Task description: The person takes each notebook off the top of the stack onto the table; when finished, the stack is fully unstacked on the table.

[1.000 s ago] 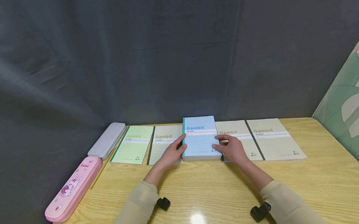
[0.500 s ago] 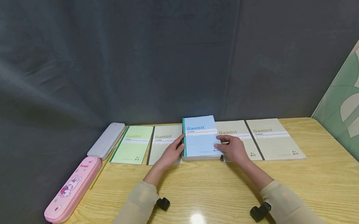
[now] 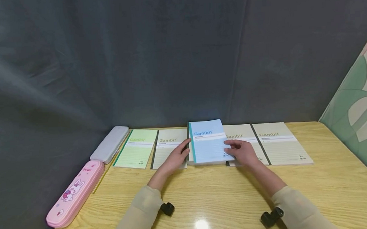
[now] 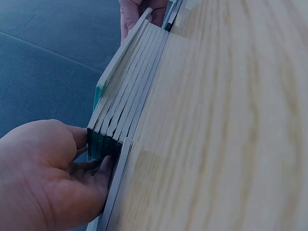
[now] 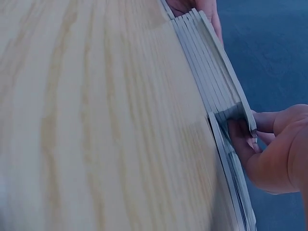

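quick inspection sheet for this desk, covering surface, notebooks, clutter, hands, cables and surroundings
Surface: wood-grain table, with glare at the front
Notebooks: blue notebook askew over the stack, overhanging its right side, full contact unclear; cream notebooks on both sides; green notebook farthest left
Clutter: pink case, white case and yellow stick, all left
Hands: left hand touches the stack's spine side; right hand pinches the blue notebook's right edge
Cables: nothing seen
Surroundings: dark curtain behind, patterned wall right

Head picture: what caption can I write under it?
Right hand pinches a blue notebook over a stack of notebooks; left hand touches the stack's side.
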`<move>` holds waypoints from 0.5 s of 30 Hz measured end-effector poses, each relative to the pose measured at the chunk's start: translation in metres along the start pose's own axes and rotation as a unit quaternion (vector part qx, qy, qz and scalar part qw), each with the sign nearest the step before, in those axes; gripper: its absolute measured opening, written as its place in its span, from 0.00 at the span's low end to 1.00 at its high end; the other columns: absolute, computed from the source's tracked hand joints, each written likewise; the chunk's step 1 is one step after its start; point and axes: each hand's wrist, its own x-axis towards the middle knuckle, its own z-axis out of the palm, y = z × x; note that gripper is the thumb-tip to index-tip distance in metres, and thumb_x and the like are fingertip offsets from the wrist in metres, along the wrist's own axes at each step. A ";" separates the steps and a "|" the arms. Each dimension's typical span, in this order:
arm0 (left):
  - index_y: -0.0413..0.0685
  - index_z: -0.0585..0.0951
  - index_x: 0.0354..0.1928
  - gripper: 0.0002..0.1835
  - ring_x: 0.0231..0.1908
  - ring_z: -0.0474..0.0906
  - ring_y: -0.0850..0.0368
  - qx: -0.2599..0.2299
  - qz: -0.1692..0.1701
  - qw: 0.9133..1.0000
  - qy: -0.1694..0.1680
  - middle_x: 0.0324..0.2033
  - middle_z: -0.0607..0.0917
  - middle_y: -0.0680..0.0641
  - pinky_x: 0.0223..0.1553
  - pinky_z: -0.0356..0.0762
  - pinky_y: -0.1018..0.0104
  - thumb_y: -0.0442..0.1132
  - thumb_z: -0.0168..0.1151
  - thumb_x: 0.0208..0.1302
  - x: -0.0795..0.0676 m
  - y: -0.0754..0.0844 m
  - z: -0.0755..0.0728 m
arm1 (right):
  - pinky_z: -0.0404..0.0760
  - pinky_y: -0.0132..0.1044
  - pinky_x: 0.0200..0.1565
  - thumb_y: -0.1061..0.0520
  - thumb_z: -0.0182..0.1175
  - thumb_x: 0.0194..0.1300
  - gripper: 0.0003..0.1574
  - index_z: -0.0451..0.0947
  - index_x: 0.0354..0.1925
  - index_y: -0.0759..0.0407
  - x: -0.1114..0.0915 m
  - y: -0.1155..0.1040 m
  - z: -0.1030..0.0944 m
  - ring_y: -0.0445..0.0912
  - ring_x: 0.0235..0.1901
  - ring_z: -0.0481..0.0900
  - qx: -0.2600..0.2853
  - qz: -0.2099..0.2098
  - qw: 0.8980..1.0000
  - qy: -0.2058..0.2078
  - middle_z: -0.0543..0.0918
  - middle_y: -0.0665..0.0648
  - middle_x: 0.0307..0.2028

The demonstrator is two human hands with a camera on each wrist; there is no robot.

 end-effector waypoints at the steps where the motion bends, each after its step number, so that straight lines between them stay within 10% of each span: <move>1: 0.54 0.60 0.79 0.27 0.75 0.54 0.42 -0.001 0.002 1.000 -0.001 0.76 0.60 0.40 0.73 0.55 0.46 0.41 0.45 0.82 0.000 0.000 0.000 | 0.75 0.32 0.45 0.60 0.67 0.68 0.21 0.83 0.56 0.67 -0.001 0.001 -0.001 0.51 0.49 0.76 0.007 0.004 1.000 -0.003 0.83 0.65 0.52; 15: 0.55 0.61 0.79 0.27 0.75 0.54 0.44 0.010 -0.007 1.000 0.009 0.76 0.61 0.42 0.73 0.55 0.49 0.42 0.46 0.82 0.000 0.000 0.001 | 0.72 0.23 0.50 0.58 0.62 0.73 0.27 0.75 0.65 0.69 -0.018 0.013 -0.029 0.56 0.65 0.68 0.046 0.045 0.998 -0.009 0.72 0.70 0.66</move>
